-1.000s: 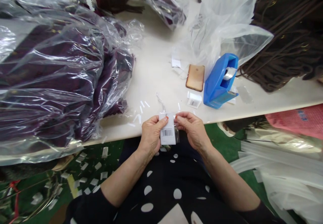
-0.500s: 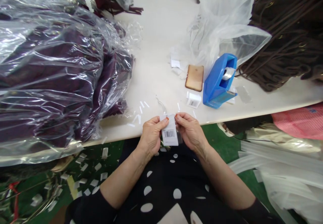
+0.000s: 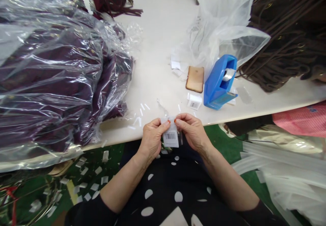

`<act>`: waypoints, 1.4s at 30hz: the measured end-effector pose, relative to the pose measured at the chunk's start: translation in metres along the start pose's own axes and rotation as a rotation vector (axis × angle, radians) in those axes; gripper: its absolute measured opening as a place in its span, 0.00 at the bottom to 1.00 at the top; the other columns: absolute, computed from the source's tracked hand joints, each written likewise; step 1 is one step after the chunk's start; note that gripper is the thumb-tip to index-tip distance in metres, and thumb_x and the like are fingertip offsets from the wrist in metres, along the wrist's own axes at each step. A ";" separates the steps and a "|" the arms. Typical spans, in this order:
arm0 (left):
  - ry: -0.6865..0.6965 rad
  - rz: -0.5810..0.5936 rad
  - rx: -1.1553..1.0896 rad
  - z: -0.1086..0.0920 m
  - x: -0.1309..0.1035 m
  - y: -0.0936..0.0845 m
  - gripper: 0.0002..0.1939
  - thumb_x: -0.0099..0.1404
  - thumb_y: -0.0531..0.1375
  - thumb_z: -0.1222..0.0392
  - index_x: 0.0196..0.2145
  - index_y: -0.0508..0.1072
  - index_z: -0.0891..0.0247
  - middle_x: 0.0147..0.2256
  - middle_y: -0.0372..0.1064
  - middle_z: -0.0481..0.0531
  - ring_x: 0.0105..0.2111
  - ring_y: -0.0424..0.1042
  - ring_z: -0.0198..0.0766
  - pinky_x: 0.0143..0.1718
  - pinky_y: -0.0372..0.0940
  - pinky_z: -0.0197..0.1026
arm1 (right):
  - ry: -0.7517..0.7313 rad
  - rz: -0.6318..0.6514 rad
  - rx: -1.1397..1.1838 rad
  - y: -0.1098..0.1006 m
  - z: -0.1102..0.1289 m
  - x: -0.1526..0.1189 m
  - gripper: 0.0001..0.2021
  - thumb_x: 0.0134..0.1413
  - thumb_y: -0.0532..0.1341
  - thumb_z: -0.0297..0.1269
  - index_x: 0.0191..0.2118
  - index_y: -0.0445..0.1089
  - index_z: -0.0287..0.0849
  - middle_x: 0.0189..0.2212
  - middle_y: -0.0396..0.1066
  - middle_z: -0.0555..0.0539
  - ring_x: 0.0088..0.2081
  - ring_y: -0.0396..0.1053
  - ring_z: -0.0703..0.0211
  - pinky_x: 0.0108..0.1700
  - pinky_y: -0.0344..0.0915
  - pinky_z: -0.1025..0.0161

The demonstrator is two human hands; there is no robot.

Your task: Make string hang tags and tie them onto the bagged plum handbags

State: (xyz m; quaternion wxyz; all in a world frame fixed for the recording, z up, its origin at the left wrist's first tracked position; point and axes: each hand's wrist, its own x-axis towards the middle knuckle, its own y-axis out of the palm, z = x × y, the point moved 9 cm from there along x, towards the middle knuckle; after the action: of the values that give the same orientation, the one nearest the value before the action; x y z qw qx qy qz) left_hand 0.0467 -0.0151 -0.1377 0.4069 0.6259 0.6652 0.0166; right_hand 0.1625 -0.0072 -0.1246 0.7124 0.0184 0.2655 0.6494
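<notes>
The barcode tag [image 3: 170, 140] is at the near edge of the bench [image 3: 156, 73], most of it hanging out over the wearer's lap. The left hand [image 3: 152, 137] has its fingers clamped on the tag's left side, thumb across the face. The right hand [image 3: 195, 133] has thumb and forefinger close together at the upper right corner; whether they pinch the tag, its clear film or nothing, I cannot tell.

The likeliest trouble is a slip: the tag is thin and looks glossy, so a weak left grip could let it fall past the edge onto the floor [image 3: 216, 141], where pale scraps [image 3: 98, 170] lie scattered and a small white piece could get lost. A sharp pull from the right could crease the tag or tear the film. The pale string [image 3: 162, 109], lying on the bench just beyond the tag, could snag or tangle if the hands twist.

Clear strips [image 3: 139, 121] sit on the bench to the left and could cling to a passing wrist. On the right, the folded white label [image 3: 194, 102] stands near the blue tape dispenser [image 3: 219, 83]; a careless sweep of the right hand could knock it or brush the cutting edge.
</notes>
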 end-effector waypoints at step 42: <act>-0.117 -0.023 -0.200 0.022 0.000 0.005 0.11 0.43 0.68 0.67 0.27 0.74 0.70 0.25 0.74 0.51 0.25 0.71 0.33 0.31 0.64 0.34 | -0.104 -0.062 -0.284 -0.002 0.012 -0.005 0.07 0.43 0.66 0.37 0.24 0.69 0.41 0.19 0.65 0.54 0.23 0.59 0.67 0.27 0.56 0.67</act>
State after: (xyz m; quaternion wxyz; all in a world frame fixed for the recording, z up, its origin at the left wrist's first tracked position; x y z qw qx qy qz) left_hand 0.0633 -0.0248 -0.1494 0.5057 0.5744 0.6423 0.0419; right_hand 0.1695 -0.0083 -0.1133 0.7404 -0.0571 0.1344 0.6561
